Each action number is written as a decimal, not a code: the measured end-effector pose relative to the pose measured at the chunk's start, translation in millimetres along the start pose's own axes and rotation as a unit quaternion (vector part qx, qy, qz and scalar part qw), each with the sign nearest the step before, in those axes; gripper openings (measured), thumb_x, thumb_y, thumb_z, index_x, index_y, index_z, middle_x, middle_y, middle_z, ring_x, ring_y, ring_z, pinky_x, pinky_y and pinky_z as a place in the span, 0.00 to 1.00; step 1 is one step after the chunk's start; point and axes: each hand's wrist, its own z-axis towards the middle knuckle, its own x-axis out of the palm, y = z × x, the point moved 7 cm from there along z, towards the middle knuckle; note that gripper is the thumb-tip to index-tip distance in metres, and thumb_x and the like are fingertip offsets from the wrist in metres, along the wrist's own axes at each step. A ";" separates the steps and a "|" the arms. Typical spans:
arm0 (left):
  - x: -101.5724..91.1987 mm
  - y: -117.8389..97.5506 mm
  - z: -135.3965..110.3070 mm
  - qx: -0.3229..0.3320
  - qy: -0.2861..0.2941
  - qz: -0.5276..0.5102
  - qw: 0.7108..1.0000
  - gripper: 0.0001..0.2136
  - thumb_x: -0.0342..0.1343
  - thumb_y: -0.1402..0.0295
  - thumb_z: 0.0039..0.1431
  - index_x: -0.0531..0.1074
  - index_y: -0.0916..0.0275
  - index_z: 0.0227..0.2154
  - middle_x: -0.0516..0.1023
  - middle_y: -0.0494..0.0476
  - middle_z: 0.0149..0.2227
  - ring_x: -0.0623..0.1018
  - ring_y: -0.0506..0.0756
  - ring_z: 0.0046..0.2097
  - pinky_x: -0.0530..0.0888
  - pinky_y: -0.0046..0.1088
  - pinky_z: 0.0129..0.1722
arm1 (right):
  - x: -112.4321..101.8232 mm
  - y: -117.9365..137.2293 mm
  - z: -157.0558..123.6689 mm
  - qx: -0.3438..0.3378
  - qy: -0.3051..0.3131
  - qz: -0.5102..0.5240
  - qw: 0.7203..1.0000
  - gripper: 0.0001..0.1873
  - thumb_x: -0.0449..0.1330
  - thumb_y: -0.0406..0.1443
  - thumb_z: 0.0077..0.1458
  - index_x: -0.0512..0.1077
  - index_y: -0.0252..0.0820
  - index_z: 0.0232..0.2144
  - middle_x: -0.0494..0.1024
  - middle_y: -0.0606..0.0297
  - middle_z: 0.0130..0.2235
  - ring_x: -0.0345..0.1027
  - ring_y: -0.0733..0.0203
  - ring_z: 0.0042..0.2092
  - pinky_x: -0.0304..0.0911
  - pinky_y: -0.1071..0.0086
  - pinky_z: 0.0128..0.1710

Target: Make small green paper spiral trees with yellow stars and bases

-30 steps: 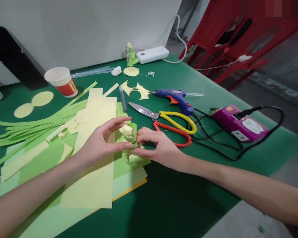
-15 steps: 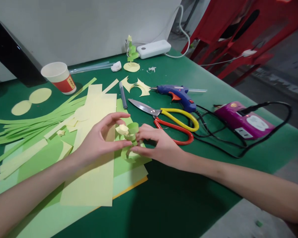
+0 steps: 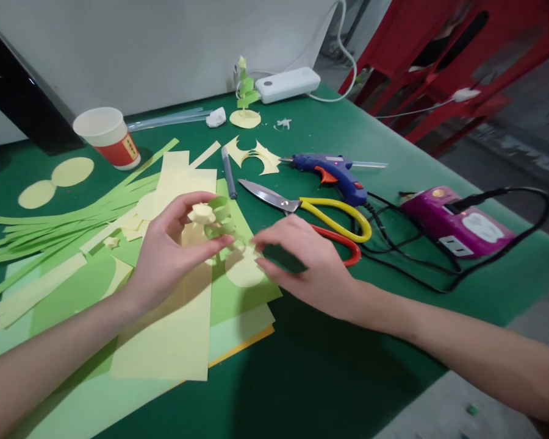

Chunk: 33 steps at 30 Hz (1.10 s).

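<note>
My left hand [image 3: 171, 256] pinches a small paper figure [image 3: 215, 221] made of a green spiral strip with a pale yellow tip, lifted a little above the paper sheets. Its round yellow base disc [image 3: 244, 268] hangs tilted just below, close to the fingertips of my right hand [image 3: 302, 259]. That hand hovers beside the disc with fingers loosely spread and nothing in it. Under both hands lie stacked yellow and green paper sheets [image 3: 174, 329] on the green table [image 3: 329, 378].
Scissors with yellow and red handles [image 3: 320, 222], a blue glue gun [image 3: 333, 171], a purple power strip [image 3: 457, 228] with black cable, a grey pen [image 3: 229, 174], a paper cup [image 3: 107, 137], green paper strips [image 3: 50, 228], a finished paper figure [image 3: 246, 100] and a white power bank [image 3: 288, 84] lie around.
My left hand has lifted the green spiral figure up and to the left. My right hand has let go of it and opened, and the yellow base disc now shows.
</note>
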 end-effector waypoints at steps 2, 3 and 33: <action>0.4 7.1 0.4 -0.025 0.003 -0.039 0.999 0.18 0.65 0.72 0.44 0.70 0.53 0.40 0.73 0.47 0.38 0.73 0.49 0.40 0.71 0.24 0.40 | 4.9 13.1 -5.4 -0.086 0.038 -0.034 0.995 0.04 0.54 0.28 0.53 0.68 0.39 0.31 0.76 0.65 0.32 0.65 0.61 0.38 0.59 0.66 0.38; 1.5 10.4 0.3 -0.038 0.009 -0.053 0.998 0.18 0.65 0.71 0.44 0.70 0.53 0.40 0.74 0.46 0.37 0.73 0.49 0.39 0.72 0.24 0.39 | 7.0 17.4 -8.2 -0.112 0.050 -0.049 0.991 0.04 0.54 0.28 0.54 0.68 0.39 0.30 0.77 0.65 0.31 0.66 0.61 0.38 0.59 0.66 0.39; 16.5 26.6 17.1 -0.132 0.064 -0.007 0.989 0.19 0.63 0.71 0.46 0.69 0.54 0.43 0.73 0.50 0.32 0.76 0.55 0.38 0.76 0.30 0.34 | -93.4 -111.9 -24.6 0.314 -0.005 -0.304 0.899 0.12 0.55 0.37 0.53 0.67 0.34 0.38 0.70 0.48 0.41 0.64 0.53 0.40 0.59 0.60 0.40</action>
